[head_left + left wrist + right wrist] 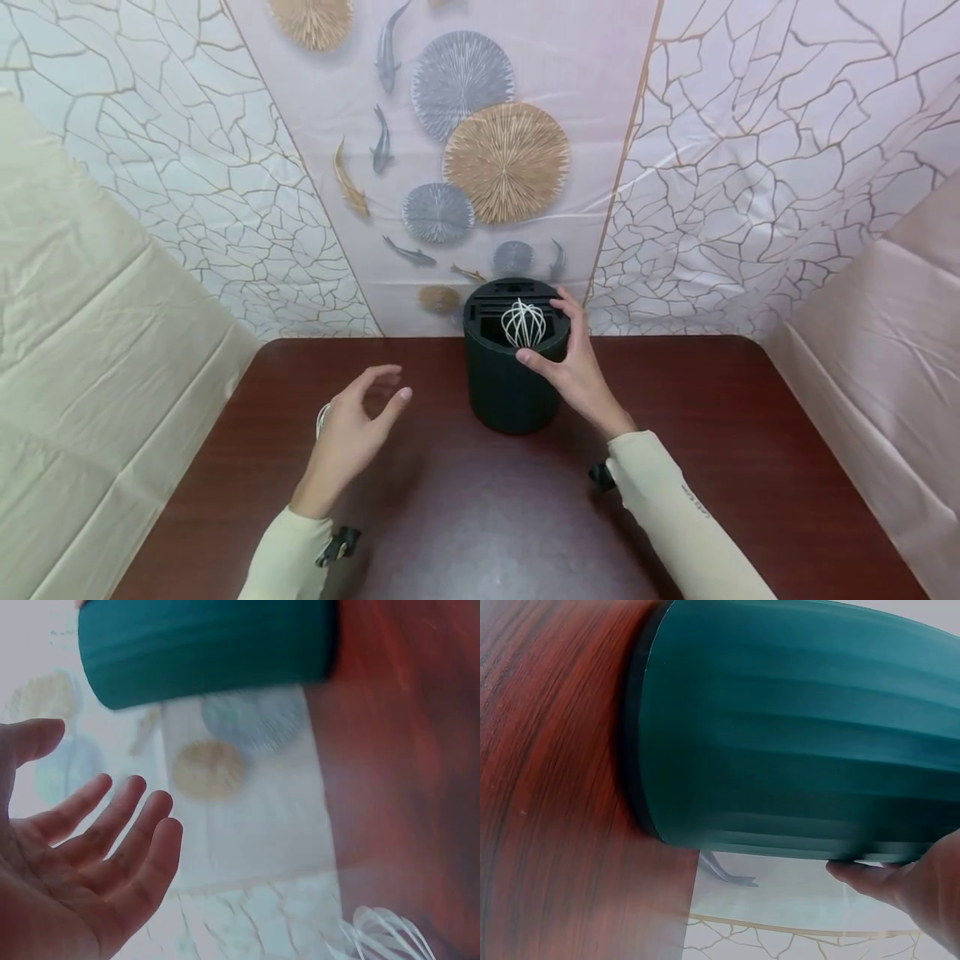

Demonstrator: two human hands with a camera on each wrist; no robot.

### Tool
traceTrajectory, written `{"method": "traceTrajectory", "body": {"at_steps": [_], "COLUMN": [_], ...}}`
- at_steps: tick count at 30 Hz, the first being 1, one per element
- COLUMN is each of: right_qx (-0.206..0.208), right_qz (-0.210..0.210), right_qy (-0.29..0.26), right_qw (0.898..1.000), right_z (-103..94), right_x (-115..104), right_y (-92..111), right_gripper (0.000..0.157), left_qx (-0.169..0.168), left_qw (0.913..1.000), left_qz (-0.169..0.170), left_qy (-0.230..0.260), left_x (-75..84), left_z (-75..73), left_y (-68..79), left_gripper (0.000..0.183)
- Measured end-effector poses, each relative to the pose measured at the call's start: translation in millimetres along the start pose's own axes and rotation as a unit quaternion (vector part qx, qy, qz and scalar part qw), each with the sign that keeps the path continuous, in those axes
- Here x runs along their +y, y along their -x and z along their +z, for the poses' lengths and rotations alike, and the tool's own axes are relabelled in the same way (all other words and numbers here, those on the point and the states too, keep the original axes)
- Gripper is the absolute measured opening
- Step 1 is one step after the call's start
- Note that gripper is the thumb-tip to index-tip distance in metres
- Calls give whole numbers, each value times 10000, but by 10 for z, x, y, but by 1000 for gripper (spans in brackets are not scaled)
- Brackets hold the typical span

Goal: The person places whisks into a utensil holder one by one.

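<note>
A dark green utensil holder [513, 392] with a slotted black top stands upright at the back of the table. The wire head of a whisk [523, 323] rises from its opening; the whisk's lower part is hidden inside. My right hand [573, 367] grips the holder at its upper right, thumb at the front rim and fingers round the far side. In the right wrist view, fingers [870, 881] touch the ribbed wall. My left hand [348, 433] hovers left of the holder, fingers loosely bent and holding nothing. Beyond it, white wire loops of another whisk [386, 934] show, mostly hidden in the head view.
The dark red-brown wooden table [465, 517] has its back edge against a patterned cloth backdrop [465, 150]. Beige cloth panels [97, 375] slope along both sides. A small black device [339, 546] is strapped at each wrist.
</note>
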State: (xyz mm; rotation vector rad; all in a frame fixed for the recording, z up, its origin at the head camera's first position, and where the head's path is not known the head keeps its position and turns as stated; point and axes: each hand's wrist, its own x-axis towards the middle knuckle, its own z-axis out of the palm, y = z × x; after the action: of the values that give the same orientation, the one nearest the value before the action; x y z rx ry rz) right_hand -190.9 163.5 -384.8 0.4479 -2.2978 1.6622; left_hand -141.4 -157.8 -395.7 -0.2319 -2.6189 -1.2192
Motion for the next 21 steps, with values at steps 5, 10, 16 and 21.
{"method": "traceTrajectory", "body": {"at_steps": [5, 10, 16, 21], "right_qx": [-13, -24, -38, -28], "right_qz": [28, 64, 74, 63], "right_qy": [-72, -136, -154, -157], "right_qw": [10000, 9999, 9998, 9999], "right_z": [-4, -3, 10, 8], "right_x": [-1, 19, 24, 21], "right_y": [7, 17, 20, 16], "right_gripper": [88, 88, 88, 87], "left_qx": [183, 80, -282, -384], "left_qw": [9939, 9787, 9665, 9659], "left_qz": [-613, -1393, -2143, -2332], "left_qy": [-902, -1509, -1384, -1054], "left_x": [-333, -738, -1166, -1310], "left_z": [-183, -286, -301, -350], "left_y": [236, 442, 630, 592], "left_gripper": [36, 56, 69, 68]}}
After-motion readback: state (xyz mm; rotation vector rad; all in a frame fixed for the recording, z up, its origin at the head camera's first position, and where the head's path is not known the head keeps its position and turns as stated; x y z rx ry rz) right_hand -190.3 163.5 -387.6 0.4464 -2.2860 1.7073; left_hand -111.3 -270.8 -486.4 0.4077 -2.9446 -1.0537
